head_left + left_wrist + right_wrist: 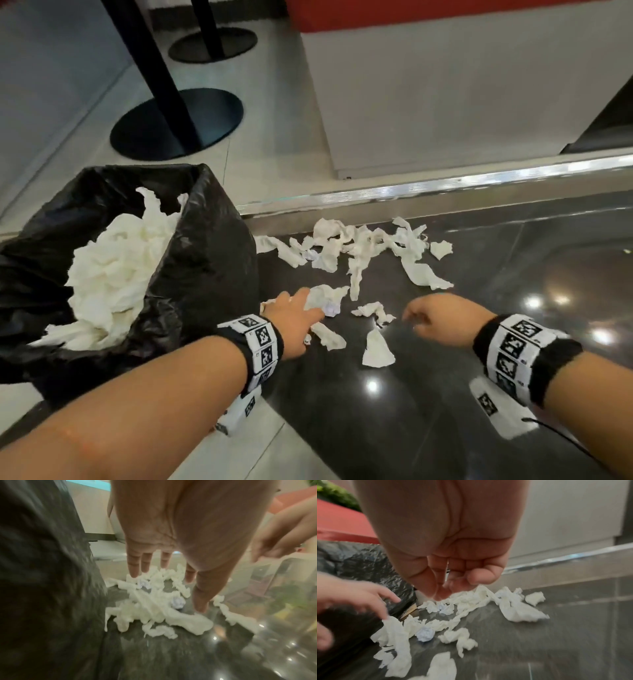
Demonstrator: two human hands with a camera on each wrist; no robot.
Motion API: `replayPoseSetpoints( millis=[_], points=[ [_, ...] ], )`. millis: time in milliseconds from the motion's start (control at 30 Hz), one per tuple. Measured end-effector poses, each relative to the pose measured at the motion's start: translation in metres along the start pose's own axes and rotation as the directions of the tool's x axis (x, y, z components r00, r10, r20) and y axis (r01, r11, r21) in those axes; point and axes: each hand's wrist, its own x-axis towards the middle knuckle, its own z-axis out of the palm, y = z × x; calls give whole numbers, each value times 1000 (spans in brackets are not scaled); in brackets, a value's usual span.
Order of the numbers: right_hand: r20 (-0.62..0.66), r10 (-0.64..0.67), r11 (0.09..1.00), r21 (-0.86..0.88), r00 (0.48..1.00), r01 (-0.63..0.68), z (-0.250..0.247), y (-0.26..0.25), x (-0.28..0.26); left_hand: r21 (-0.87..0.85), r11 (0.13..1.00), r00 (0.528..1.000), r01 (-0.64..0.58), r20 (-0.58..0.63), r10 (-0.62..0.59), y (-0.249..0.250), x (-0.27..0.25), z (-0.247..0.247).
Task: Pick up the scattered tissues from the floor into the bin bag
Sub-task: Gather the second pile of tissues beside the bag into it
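Torn white tissues (363, 246) lie scattered over the dark glossy floor (513, 274), with a few bluish crumpled balls (424, 634) among them. At the left a black bin bag (205, 260) stands open, heaped with white tissues (116, 267). My left hand (296, 313) reaches beside the bag with straight, spread fingers (137, 566) over a crumpled tissue (325, 296), touching it. To its right, above the floor, my right hand (428, 318) hovers with fingers loosely curled (440, 591), and nothing is in it. More strips (154, 609) lie beneath the left palm.
A shiny metal floor strip (428, 188) runs behind the tissues. Beyond it stands a white cabinet base (445, 102) under a red top. Two black round table bases (178, 123) with poles stand at the back left on light tiles.
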Motion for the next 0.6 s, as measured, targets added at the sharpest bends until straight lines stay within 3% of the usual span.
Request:
replayPoseSetpoints(
  millis=[100,167,233,267,333,400,600],
  points=[
    [145,-33,998,-38,989,39,20,14,-39,-59,985,986,162,37,-160,-7,39,35],
    [244,-28,996,-72,969,47,30,25,-67,-166,947,957,275,136,-254,-12,59,54],
    [269,11,999,-40,963,0,32,32,-84,-295,900,942,321,193,-273,-17,70,67],
    [293,24,999,-46,956,-11,31,33,-87,-328,890,946,316,178,-270,-20,71,71],
    [320,59,998,-44,946,-47,34,34,-84,-420,866,957,272,24,-289,-23,67,75],
    [279,31,1000,-9,960,-30,40,32,-74,-395,896,955,204,-123,-272,-25,63,79],
    [35,13,999,46,999,-14,46,10,-4,-417,909,989,25,-123,-83,-15,36,51]
  ],
)
